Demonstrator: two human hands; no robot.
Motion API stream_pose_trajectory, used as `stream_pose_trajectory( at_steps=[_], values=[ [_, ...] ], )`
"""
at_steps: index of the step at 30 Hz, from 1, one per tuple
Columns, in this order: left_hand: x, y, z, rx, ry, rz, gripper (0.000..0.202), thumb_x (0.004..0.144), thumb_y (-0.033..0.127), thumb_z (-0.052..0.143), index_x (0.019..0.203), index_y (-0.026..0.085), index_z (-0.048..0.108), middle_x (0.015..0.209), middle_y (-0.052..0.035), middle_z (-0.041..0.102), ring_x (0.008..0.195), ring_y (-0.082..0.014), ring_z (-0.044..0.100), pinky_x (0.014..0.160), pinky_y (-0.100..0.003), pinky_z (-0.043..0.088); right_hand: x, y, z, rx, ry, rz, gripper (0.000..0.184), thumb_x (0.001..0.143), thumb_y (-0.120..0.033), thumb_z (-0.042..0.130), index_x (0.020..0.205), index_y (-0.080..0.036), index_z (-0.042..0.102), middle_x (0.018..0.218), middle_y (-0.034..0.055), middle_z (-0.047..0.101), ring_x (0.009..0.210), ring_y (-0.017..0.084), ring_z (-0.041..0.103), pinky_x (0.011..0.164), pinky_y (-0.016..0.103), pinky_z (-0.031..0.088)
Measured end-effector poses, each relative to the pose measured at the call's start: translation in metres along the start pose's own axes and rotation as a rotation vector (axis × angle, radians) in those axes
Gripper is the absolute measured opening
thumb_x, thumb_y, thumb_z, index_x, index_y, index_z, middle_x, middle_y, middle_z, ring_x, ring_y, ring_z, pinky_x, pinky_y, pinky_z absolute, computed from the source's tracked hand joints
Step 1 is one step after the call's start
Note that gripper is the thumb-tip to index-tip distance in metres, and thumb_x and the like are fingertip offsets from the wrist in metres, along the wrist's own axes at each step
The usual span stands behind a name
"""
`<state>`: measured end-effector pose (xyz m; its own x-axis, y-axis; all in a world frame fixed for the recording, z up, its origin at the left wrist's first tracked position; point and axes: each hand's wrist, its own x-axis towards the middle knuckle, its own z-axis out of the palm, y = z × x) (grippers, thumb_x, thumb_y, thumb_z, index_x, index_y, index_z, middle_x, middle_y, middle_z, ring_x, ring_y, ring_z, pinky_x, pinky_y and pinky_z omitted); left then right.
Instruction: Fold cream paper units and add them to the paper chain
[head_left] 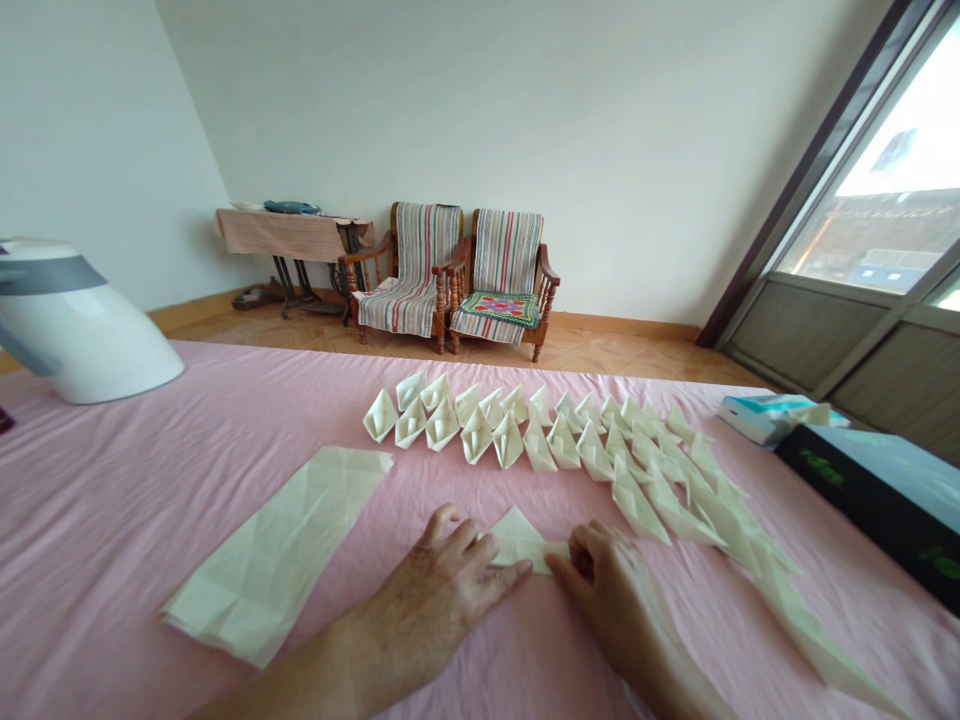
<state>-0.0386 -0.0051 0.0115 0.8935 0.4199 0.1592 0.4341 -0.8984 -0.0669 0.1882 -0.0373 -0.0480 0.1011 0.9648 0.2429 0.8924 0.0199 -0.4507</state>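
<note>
A cream sheet of paper (pixel 517 537), folded to a point at the top with a strip along its lower edge, lies on the pink cloth between my hands. My left hand (pixel 442 590) pinches its left end, thumb along the lower strip. At the other end, my right hand (pixel 611 590) has curled fingers and a thumb pressed on the strip. Beyond them stand several folded paper boats (pixel 508 440) in rows, curving down toward the right. To the left lies a stack of creased cream paper sheets (pixel 277 550).
A pink cloth (pixel 247 400) covers the surface. A white kettle (pixel 112 330) stands at the far left. On the right are a black box (pixel 877 500) and a blue-and-white pack (pixel 765 415). Two wooden chairs (pixel 547 270) and a cloth-covered sewing table (pixel 277 235) stand by the wall.
</note>
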Motion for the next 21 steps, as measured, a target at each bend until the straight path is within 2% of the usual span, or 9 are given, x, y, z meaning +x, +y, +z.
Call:
stream_pose_trajectory(
  at_steps=[10,13,15,17,21],
  values=[
    [0.002,-0.002,0.0,-0.002,0.001,-0.014,0.037,0.098,0.022,0.048,0.135,0.026,0.046,0.103,-0.0037,0.061,0.096,-0.022,0.05,0.096,-0.045,0.025,-0.002,-0.003,-0.007,-0.024,0.008,0.02,0.026,0.082,-0.027,0.058,0.061,-0.023,0.045,0.062,-0.0016,0.052,0.06,0.018,0.049,0.058,0.029,0.029],
    [0.002,-0.002,0.001,0.0,0.006,-0.018,0.035,0.098,0.023,0.05,0.132,0.025,0.048,0.103,-0.0043,0.061,0.096,-0.0225,0.05,0.097,-0.046,0.024,-0.005,0.003,-0.014,-0.053,0.082,0.022,0.019,0.085,-0.025,0.055,0.066,-0.022,0.051,0.07,0.0009,0.056,0.065,0.019,0.052,0.06,0.031,0.033],
    [0.002,-0.002,0.001,-0.004,0.001,-0.021,0.033,0.098,0.022,0.049,0.131,0.025,0.049,0.104,-0.0043,0.062,0.096,-0.0226,0.05,0.097,-0.046,0.024,-0.009,0.004,-0.016,-0.025,0.176,-0.046,0.014,0.088,-0.024,0.05,0.077,-0.022,0.058,0.08,0.0032,0.059,0.072,0.02,0.055,0.064,0.032,0.038],
    [0.002,-0.001,0.002,-0.009,0.002,-0.021,0.032,0.098,0.022,0.049,0.13,0.024,0.05,0.104,-0.0042,0.062,0.096,-0.0224,0.05,0.097,-0.047,0.023,-0.014,0.001,-0.016,0.058,0.236,-0.167,0.019,0.091,-0.02,0.044,0.092,-0.022,0.063,0.087,0.0046,0.061,0.078,0.02,0.057,0.069,0.032,0.042],
    [0.001,-0.002,0.004,-0.011,0.008,-0.018,0.034,0.098,0.022,0.048,0.132,0.024,0.048,0.108,-0.0052,0.061,0.096,-0.0224,0.05,0.097,-0.048,0.022,-0.025,-0.02,-0.008,0.172,0.185,-0.348,0.033,0.085,-0.006,0.04,0.102,-0.021,0.064,0.091,0.0052,0.063,0.083,0.018,0.058,0.071,0.029,0.046]
  ],
)
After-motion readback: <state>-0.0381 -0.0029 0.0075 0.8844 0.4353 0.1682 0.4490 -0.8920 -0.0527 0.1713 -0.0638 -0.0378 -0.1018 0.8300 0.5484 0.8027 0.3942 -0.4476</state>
